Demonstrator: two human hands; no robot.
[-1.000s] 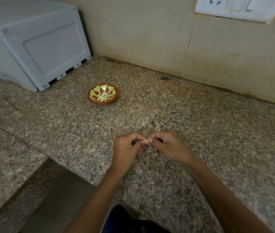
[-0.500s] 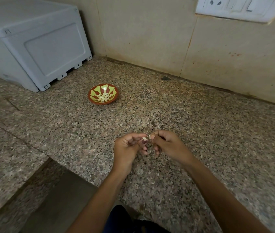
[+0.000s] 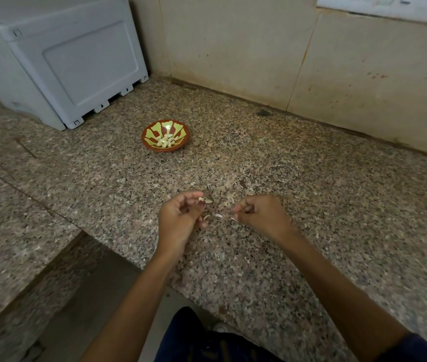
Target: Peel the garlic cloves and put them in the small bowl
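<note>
1. At the far left corner of the counter point(image 3: 311, 205) a grey plastic box point(image 3: 58, 58) stands against the wall; it takes that corner's room, but it is well apart from my hands.

2. The small bowl point(image 3: 165, 135) sits just right of the box, toward the back edge, with a heap of peeled cloves point(image 3: 165, 141) lying in it. The granite between it and my hands is open.

3. My left hand point(image 3: 181, 220) hovers near the front edge, its fingers curled and pinching a garlic clove point(image 3: 203, 200) at the fingertips. I judge this the peeling step, near its end for this clove; whether any skin still clings I cannot tell.

4. Between my hands a few pale skin scraps point(image 3: 217, 216) lie on the granite.

5. My right hand point(image 3: 259, 216) is apart from the left, fingers curled; something thin seems pinched at its tips, likely a torn skin, though it is too small to be sure.

6. The next move, as I judge it, calls for letting the skin go and carrying the clove forward and slightly left to the bowl, releasing it low so it does not bounce out.

7. The front edge drops away just under my left wrist, so a slipped clove could fall there. To the right the counter runs wide to the wall.
</note>
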